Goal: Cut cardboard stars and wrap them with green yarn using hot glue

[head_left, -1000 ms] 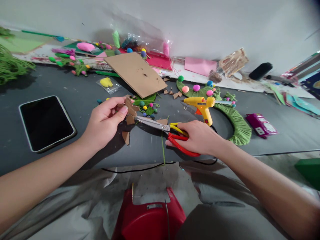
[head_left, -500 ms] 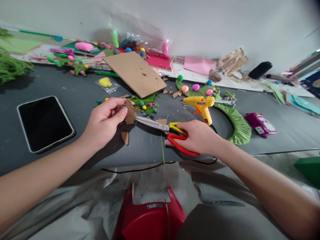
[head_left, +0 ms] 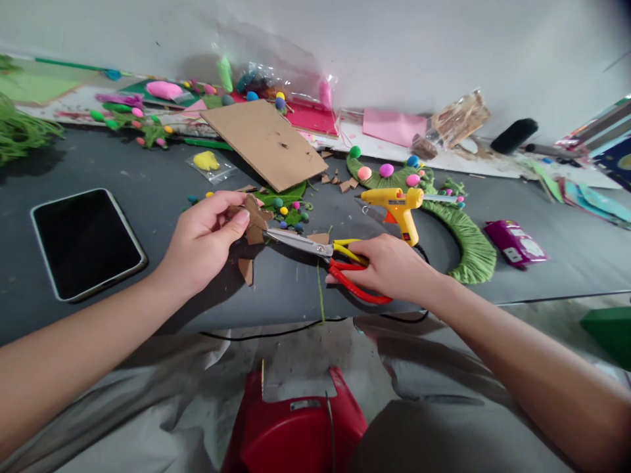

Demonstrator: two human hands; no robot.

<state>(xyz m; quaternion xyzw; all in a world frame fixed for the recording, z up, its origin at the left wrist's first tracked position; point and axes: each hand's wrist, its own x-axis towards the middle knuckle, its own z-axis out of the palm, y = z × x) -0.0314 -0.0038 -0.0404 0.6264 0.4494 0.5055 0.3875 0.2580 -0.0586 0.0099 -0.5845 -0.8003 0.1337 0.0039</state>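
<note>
The glue gun lay on the grey surface, and everything else sat around it. To its left, the left hand had its grip closed on the cutout, a small brown cardboard piece pinched between thumb and fingers above the surface. The right hand, just below the glue gun, had its grip wrapped around the red and yellow handles of the scissors. Their blades pointed left, away from the glue gun, and the tips seemed to touch the cutout's right edge, though they were too small to be sure.

Between the glue gun and the left hand lay small coloured balls on green pieces. A loose scrap lay to the glue gun's lower left, and the cardboard to its upper left. The tablet was well apart on the far left. The green wreath curved behind and to the right of the glue gun, with the purple pack farther right.
</note>
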